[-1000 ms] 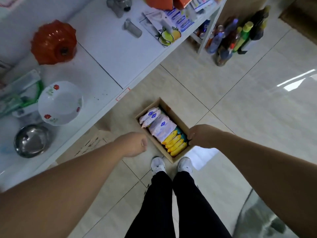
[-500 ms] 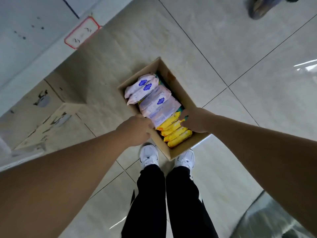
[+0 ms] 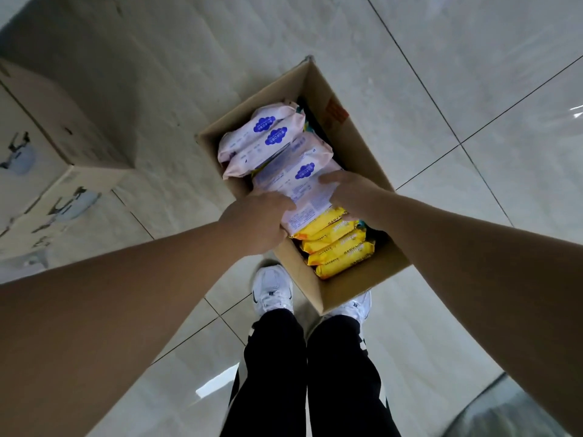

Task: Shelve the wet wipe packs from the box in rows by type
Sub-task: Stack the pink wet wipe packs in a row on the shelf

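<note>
Both hands, left hand (image 3: 262, 220) and right hand (image 3: 348, 192), flanked the pink wet wipe pack (image 3: 299, 184) lying lengthwise in the cardboard box (image 3: 356, 146), fingers apparently clamped on its long edges.

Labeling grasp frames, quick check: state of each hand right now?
Left hand: fingers closed on the left end of a pink wipe pack in the box.
Right hand: fingers closed on the same pack's right side.

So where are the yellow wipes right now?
In the head view, the yellow packs stand in a row at the near end of the cardboard box on the floor, just beyond the white shoes and next to the pink packs.
</note>
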Tool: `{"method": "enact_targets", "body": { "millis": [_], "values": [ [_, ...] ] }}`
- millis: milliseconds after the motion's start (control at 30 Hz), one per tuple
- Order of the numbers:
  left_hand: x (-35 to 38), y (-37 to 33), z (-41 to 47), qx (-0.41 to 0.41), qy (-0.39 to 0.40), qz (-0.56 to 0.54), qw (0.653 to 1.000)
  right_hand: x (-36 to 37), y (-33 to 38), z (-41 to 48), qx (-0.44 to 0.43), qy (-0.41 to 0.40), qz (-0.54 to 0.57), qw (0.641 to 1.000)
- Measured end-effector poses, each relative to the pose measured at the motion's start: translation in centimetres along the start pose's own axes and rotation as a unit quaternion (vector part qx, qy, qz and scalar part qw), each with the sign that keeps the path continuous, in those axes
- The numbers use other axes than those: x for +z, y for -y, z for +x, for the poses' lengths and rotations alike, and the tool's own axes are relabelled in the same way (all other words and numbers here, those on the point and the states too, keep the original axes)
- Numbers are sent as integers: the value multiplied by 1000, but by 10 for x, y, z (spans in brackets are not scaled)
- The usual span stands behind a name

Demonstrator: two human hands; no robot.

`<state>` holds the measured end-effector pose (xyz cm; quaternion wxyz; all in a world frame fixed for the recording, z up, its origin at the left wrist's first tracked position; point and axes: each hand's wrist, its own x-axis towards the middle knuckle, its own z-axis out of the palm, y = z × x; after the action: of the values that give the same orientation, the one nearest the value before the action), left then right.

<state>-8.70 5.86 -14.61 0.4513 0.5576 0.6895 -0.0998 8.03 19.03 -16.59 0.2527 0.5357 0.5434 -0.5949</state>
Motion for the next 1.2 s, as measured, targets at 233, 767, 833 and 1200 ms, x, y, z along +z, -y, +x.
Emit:
{"method": "enact_targets", "body": {
  "millis": [233, 767, 833, 1200],
  "values": [
    [-28, 19, 0, 31, -116, 138, 983, 3, 18, -2, -120, -81, 63, 987],
    [-24, 44, 29, -23, -263, 93, 960, -2, 37, 29, -248, -176, -221, 927],
    [-24, 46, 29, -37, -261, 73, 962, 1, 35, 29, -253, -162, -204, 932],
    [-35, 35, 22, -111, -241, -69, 962, 9, 17, 21, -214, -108, -194, 951]
  ]
}}
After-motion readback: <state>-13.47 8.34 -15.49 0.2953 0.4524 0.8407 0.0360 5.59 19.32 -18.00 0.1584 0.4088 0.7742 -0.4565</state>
